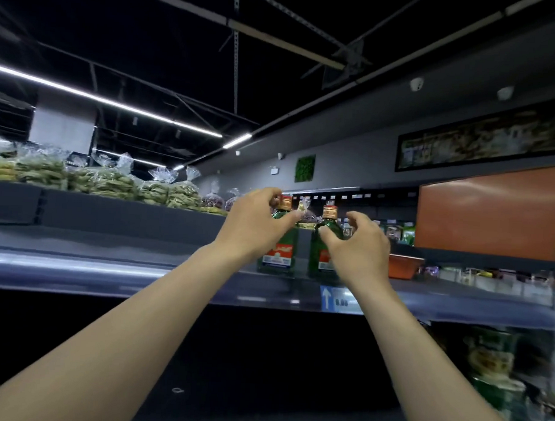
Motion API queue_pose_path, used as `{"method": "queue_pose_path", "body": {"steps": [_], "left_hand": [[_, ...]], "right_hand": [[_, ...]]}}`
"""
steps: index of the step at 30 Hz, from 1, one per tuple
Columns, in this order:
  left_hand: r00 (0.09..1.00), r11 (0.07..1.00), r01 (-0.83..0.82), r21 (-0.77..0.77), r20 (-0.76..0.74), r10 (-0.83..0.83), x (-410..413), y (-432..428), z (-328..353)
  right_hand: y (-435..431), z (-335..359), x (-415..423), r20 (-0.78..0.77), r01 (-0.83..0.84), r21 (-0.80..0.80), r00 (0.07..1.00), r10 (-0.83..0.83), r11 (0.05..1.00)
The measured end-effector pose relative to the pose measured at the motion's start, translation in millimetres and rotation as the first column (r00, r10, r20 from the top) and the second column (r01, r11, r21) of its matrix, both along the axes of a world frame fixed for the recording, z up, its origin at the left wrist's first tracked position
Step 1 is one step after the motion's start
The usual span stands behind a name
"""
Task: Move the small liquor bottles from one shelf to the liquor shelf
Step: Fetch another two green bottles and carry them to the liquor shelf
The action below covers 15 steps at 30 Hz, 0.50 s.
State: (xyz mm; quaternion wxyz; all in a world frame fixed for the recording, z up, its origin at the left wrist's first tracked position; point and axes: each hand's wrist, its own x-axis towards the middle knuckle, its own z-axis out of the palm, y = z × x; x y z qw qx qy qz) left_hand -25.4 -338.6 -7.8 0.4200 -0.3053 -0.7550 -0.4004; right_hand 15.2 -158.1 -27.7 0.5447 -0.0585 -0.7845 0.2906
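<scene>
Reaching up to a dark shelf (108, 266) at mid-frame, a person sets both bare hands on two small green liquor bottles standing upright, side by side, just right of centre. The left hand (253, 228) curls around the shoulder of the left bottle (279, 251), fingers bent toward its red-and-gold cap (284, 202); it looks closed on the glass, though the palm hides the contact. The right hand (357, 245) sits at the right bottle (321, 244), thumb against the shoulder below the cap (330, 211) and fingers arched above it — half open, a grip not yet made, as far as can be judged.

Whether this is the shelf the bottles leave or the one they join cannot be told from the frame. Either way, the step appears to call for a firm wrap low on each shoulder, not a pinch at the cap, and a straight vertical move so the two bottles do not knock together; they stand near the shelf's front lip, so a sideways nudge could tip one off.

Each bottle carries a red and white label (277, 253), but the print is too blurred to read and no brand can be named. A blue price tag (334, 298) on the shelf edge below the right bottle shows a white upward arrow — its figures are illegible. Bagged snacks (105, 180) line the higher shelf at the upper left, and an orange panel (489, 213) hangs at the right.
</scene>
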Motion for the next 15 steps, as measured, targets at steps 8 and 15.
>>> {"method": "queue_pose_path", "body": {"steps": [8,15], "left_hand": [[0.966,0.985,0.006,0.173,0.252,-0.05,-23,10,3],[0.862,0.945,0.248,0.213,0.396,-0.316,-39,2,10]], "right_hand": [[20,7,-27,0.108,-0.227,-0.166,0.963,0.247,0.959],[27,19,-34,0.056,-0.445,-0.384,0.864,0.501,0.81]]}}
